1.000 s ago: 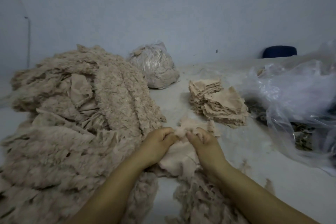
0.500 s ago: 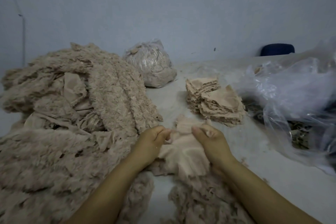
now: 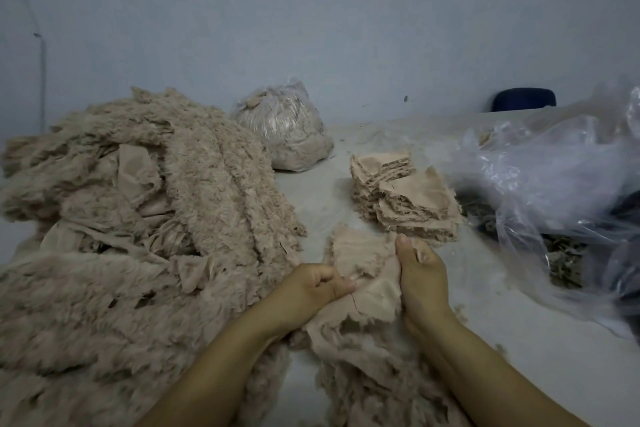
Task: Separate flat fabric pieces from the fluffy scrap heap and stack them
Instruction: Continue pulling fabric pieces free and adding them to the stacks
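The left hand pinches one edge of a flat fabric piece while the right hand grips the opposite edge, fingers curled round it; held between the 2 hands like this, the piece is probably being spread and freed of fluff before stacking; the fluffy scrap heap lies just left of the left hand, within easy reach; the stack of sorted pieces sits just beyond the right hand; no writing or label is readable anywhere.

scrap heap: cut off left, bottom | plastic bag: cut off right
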`<state>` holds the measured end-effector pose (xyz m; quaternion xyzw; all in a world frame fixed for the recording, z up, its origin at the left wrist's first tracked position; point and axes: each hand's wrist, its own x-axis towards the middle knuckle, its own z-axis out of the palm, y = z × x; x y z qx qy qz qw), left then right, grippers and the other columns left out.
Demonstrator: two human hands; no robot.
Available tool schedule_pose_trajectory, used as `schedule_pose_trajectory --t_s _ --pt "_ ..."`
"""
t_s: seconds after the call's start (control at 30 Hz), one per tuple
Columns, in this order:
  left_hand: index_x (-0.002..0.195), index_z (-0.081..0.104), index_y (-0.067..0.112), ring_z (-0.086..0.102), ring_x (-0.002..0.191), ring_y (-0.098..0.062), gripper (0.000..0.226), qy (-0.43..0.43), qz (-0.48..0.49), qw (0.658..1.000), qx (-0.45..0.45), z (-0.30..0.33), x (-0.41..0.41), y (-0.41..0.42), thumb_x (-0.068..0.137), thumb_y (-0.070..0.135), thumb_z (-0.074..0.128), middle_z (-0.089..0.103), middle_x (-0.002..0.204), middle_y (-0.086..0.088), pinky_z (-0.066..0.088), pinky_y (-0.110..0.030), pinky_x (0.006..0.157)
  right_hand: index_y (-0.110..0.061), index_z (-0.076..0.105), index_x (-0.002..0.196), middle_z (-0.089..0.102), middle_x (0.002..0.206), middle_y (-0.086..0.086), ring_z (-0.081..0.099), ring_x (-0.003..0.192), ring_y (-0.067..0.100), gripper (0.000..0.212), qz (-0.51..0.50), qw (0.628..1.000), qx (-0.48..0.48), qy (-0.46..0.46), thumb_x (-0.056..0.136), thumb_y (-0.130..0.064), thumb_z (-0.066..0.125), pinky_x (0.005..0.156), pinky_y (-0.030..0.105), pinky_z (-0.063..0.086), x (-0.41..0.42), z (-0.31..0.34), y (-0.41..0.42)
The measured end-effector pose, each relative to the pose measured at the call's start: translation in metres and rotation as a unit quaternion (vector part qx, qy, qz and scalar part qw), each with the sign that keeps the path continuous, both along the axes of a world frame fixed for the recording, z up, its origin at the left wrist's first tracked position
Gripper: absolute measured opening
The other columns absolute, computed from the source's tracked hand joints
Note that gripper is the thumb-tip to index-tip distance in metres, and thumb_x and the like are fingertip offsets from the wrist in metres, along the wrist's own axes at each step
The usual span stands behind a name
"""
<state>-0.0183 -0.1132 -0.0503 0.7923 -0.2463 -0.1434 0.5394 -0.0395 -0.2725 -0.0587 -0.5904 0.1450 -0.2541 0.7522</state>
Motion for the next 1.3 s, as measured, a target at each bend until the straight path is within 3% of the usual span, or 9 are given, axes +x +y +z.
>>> schedule_pose_trajectory --t_s 0.13,0.27,0.43,0.57,0.77,0.9,1.0,1.17,1.3 --pt "0.051 0.063 0.027 0.039 0.047 -0.003 0.045 0.003 -0.078 0.995 0.061 0.003 -0.001 0.012 0.091 0.007 0.059 0.049 0.049 0.013 0.031 -0.020 0.050 -0.010 0.054 0.075 0.054 0.067 0.004 0.050 0.060 0.015 0.026 -0.113 0.992 0.054 0.008 0.099 -0.018 0.050 0.050 0.017 0.044 0.007 0.004 -0.020" --pt "0.078 0.072 0.030 0.059 0.069 -0.009 0.013 0.017 -0.011 1.000 -0.018 0.010 -0.003 0.017 0.080 0.036 0.061 0.069 0.078 0.005 0.047 -0.023 0.065 -0.012 0.056 0.072 0.056 0.071 0.012 0.051 0.067 0.021 0.024 -0.010 0.999 -0.005 0.045 0.094 -0.020 0.058 0.064 0.032 0.041 0.004 0.003 -0.027" --pt "0.136 0.042 0.022 0.057 0.103 -0.004 0.077 -0.026 0.049 0.998 -0.031 0.009 -0.008 -0.008 0.069 0.033 0.080 0.055 0.119 0.007 0.049 -0.016 0.086 -0.024 0.054 0.050 0.051 0.052 -0.004 0.046 0.053 0.011 0.042 0.137 0.978 -0.155 0.004 0.091 -0.022 0.062 0.055 0.026 0.039 -0.007 -0.001 0.006" --pt "0.100 0.065 0.014 0.058 0.072 0.003 0.018 -0.060 0.114 0.988 -0.086 0.004 -0.008 -0.017 0.086 0.004 0.064 0.064 0.081 0.007 0.047 -0.014 0.067 -0.003 0.056 0.069 0.056 0.061 0.010 0.050 0.060 0.018 0.035 0.118 0.978 -0.174 0.009 0.090 -0.030 0.063 0.058 0.033 0.043 -0.007 -0.006 0.009" --pt "0.072 0.055 0.011 0.049 0.045 -0.001 0.024 0.020 0.184 0.968 -0.169 0.008 -0.007 -0.014 0.095 0.004 0.049 0.056 0.057 0.004 0.038 -0.015 0.043 -0.013 0.046 0.060 0.041 0.039 -0.007 0.039 0.039 0.007 0.043 -0.026 0.991 -0.132 0.017 0.098 -0.032 0.048 0.041 0.019 0.033 -0.001 -0.004 -0.010" --pt "0.080 0.052 0.012 0.047 0.059 -0.012 0.020 0.041 0.259 0.932 -0.251 0.010 0.001 -0.012 0.098 0.011 0.045 0.052 0.068 -0.004 0.040 -0.026 0.055 -0.008 0.064 0.085 0.059 0.059 0.003 0.055 0.055 0.019 0.049 0.150 0.984 -0.002 0.093 0.096 -0.049 0.041 0.047 0.027 0.043 -0.009 -0.004 0.007" --pt "0.092 0.054 0.012 0.055 0.063 -0.016 0.011 0.083 0.224 0.924 -0.298 0.009 -0.001 -0.013 0.097 0.007 0.046 0.059 0.073 -0.008 0.047 -0.029 0.059 -0.012 0.069 0.077 0.066 0.067 0.006 0.064 0.062 0.018 0.040 0.297 0.950 0.031 0.093 0.085 -0.050 0.059 0.058 0.028 0.052 -0.018 -0.005 0.021" --pt "0.081 0.066 0.007 0.051 0.037 0.001 0.036 0.082 0.150 0.969 -0.178 0.010 -0.002 -0.003 0.089 -0.015 0.038 0.061 0.054 0.002 0.038 -0.010 0.038 -0.008 0.053 0.075 0.054 0.069 0.012 0.051 0.063 0.022 0.019 0.165 0.981 0.100 0.019 0.079 -0.018 0.069 0.061 0.033 0.044 -0.013 -0.008 0.013" --pt "0.119 0.063 0.013 0.067 0.096 -0.008 0.040 0.080 0.069 0.994 -0.040 0.011 -0.002 0.002 0.090 -0.010 0.048 0.068 0.110 -0.002 0.052 -0.014 0.078 -0.012 0.057 0.083 0.057 0.068 0.005 0.054 0.060 0.014 0.013 0.093 0.996 -0.008 0.009 0.084 -0.013 0.070 0.052 0.023 0.046 -0.007 -0.008 0.004"
